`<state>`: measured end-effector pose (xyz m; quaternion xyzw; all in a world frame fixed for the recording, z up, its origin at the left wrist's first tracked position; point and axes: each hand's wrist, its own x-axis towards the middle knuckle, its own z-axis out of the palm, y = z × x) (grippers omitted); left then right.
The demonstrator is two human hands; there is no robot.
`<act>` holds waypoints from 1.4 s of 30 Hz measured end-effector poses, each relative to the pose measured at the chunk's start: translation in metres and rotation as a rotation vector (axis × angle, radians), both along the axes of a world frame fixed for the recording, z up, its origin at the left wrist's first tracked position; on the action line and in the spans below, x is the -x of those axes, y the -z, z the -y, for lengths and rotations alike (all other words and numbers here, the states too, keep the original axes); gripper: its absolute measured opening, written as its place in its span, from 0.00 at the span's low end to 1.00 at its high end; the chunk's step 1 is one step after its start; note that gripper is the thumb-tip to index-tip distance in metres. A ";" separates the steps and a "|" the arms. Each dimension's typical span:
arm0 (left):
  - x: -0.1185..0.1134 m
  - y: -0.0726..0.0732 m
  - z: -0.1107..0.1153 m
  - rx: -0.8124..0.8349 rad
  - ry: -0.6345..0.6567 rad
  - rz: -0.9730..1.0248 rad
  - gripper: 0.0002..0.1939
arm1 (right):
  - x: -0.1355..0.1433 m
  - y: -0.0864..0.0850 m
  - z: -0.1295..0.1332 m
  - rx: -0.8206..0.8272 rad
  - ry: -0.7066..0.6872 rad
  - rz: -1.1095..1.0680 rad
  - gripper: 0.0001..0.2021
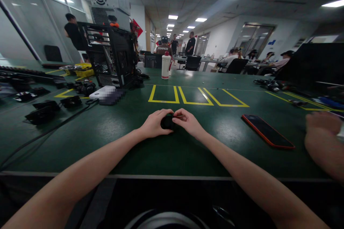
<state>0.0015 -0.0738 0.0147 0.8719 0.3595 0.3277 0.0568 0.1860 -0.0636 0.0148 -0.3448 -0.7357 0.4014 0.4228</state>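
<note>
A small dark part [167, 121] sits low over the green table [129, 150], near its front edge; its exact kind is not clear. My left hand [156, 122] curves around the part's left side, thumb and fingers gripping it at top and bottom. At the part's upper right edge, the fingers of my right hand [188, 121] are closed in a pinch. Whatever lies between those fingertips is too small to name. Yellow tape outlines [163, 101] mark the table just beyond both hands.
An orange-edged phone [268, 131] lies to the right, with another person's blurred hand [324, 123] beside it. On the left stand an open computer case [113, 53], a white device [103, 93], a cable [53, 128] and black parts [43, 112]. Farther back is a white bottle [165, 67].
</note>
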 end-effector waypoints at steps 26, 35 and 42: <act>0.002 0.000 -0.001 -0.009 0.000 0.009 0.31 | -0.006 -0.004 0.008 0.052 -0.088 0.106 0.15; 0.001 -0.003 0.002 0.024 0.001 0.014 0.30 | -0.002 -0.001 -0.001 0.233 -0.038 0.032 0.12; 0.001 -0.002 -0.002 0.036 -0.003 0.038 0.31 | 0.006 0.006 -0.005 0.210 0.012 0.039 0.11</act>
